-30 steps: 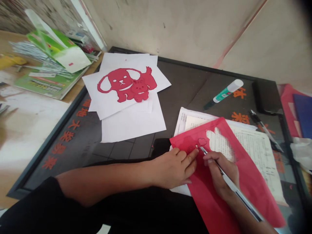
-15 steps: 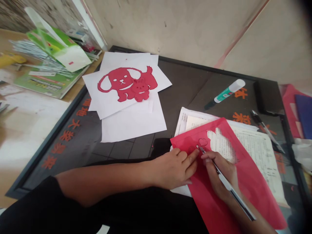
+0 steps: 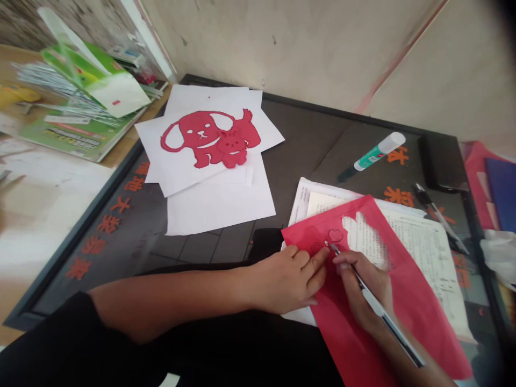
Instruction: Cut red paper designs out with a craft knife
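Note:
A sheet of red paper (image 3: 419, 322) lies slantwise over an open book, with drawn flower-like outlines and a ragged cut-out hole near its top. My left hand (image 3: 296, 279) rests on its left part, fingers extended and pressing it down, with nothing held. In my right hand (image 3: 365, 287) is a slim silver-and-white craft knife (image 3: 381, 312), gripped like a pen. Its tip touches the paper beside my left fingertips, close to a small pale opening. Print on the book (image 3: 433, 250) shows through the larger hole.
White sheets (image 3: 221, 209) carry a red paper-cut dog (image 3: 197, 131) at the back left. A glue stick (image 3: 379, 152), a pen (image 3: 441, 217) and a black case (image 3: 443, 161) lie on the dark table (image 3: 298, 123). Green books (image 3: 72, 137) and a bag sit at far left.
The view has shifted very slightly. My hands, the knife and the red paper stay in nearly the same place.

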`<state>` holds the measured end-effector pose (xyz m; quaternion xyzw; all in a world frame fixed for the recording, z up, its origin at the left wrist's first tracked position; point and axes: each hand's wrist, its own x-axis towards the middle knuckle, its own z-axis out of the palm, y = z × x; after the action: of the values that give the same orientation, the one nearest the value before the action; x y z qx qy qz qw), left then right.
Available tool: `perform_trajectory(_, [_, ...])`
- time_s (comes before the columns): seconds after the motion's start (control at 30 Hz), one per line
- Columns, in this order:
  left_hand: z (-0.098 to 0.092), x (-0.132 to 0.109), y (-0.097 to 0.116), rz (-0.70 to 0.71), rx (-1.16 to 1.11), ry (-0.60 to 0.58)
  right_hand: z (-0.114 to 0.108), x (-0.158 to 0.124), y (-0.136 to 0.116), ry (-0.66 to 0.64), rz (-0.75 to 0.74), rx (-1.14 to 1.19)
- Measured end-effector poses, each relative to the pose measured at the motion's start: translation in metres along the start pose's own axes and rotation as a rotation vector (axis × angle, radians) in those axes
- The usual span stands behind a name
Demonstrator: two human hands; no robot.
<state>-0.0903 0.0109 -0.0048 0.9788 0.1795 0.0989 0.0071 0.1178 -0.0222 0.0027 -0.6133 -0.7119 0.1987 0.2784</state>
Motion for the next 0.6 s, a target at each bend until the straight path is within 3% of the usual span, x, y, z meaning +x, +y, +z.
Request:
perform_trajectory(0.4, [-0.0001,0.0007,-0.0001,-0.003,-0.005,-0.015,-0.0004,0.0030,0.0070,-0.036,-0.190,-0.034])
perform_trajectory(0.6, [0.0006,0.0010,0.0004,-0.002,0.000,-0.003,0.0004,-0.0010,0.0020,0.010,-0.032,0.016])
